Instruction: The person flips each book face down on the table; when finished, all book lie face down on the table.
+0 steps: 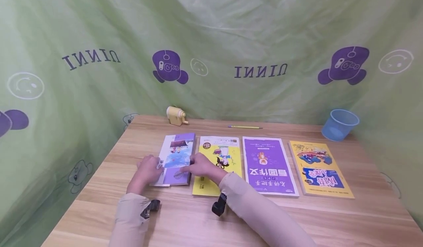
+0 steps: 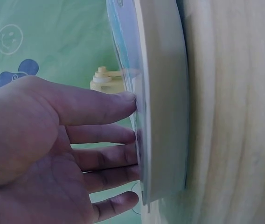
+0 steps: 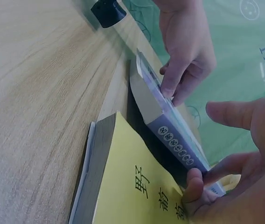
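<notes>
At the left of the row lies a purple and white picture-cover book (image 1: 177,153). My left hand (image 1: 147,170) is at its lower left side; in the left wrist view the thumb (image 2: 116,106) and fingertips touch its cover, with the page edges facing the camera. My right hand (image 1: 203,165) is at the book's right side. In the right wrist view its fingers (image 3: 228,168) reach the lettered spine, while the thumb stands apart above the cover. Just right of that book lies a yellow book (image 1: 206,182), partly under my right hand and forearm.
Further right lie a purple book (image 1: 269,166) and an orange-yellow book (image 1: 318,170). Along the back of the wooden table (image 1: 185,221) stand a cream pencil sharpener (image 1: 175,115) and a blue bin (image 1: 338,126), with a pencil (image 1: 245,127) between. A green curtain (image 1: 218,96) hangs behind.
</notes>
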A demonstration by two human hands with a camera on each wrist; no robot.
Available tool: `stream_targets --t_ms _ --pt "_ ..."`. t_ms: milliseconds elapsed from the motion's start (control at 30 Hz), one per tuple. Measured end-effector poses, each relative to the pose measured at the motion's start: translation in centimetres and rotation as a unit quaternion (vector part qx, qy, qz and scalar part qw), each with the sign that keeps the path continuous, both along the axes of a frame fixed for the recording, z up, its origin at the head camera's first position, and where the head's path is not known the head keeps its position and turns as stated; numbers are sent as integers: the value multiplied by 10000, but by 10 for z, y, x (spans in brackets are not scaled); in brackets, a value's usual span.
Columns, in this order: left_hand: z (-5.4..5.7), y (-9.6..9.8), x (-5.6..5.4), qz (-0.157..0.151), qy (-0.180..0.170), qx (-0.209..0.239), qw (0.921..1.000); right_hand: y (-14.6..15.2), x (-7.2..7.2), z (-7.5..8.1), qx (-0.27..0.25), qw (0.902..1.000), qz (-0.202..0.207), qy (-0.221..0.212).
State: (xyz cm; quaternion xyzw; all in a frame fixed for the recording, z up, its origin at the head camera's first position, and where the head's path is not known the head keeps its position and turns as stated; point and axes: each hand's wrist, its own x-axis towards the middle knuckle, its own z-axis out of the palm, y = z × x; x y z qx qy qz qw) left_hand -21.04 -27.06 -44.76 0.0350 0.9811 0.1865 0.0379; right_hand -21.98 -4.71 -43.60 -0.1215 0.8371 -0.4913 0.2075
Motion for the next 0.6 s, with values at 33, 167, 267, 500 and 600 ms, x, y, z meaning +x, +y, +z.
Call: stream_targets --t_ms 33,167,267,500,600 --pt "0 0 0 4 -2 -2 10000 0 0 0 -25 10000 13 48" --pt "1 -1 0 36 -95 69 9999 3 1 -1 -42 9995 -23 309" --pt "2 -3 1 -9 -96 138 9999 6 1 -2 -133 9985 -162 514" --pt "7 -4 5 -63 -78 123 9999 8 2 -2 -431 9941 -527 840" --pt "8 -4 6 -51 -107 92 9999 8 3 -2 -570 9927 -621 864"
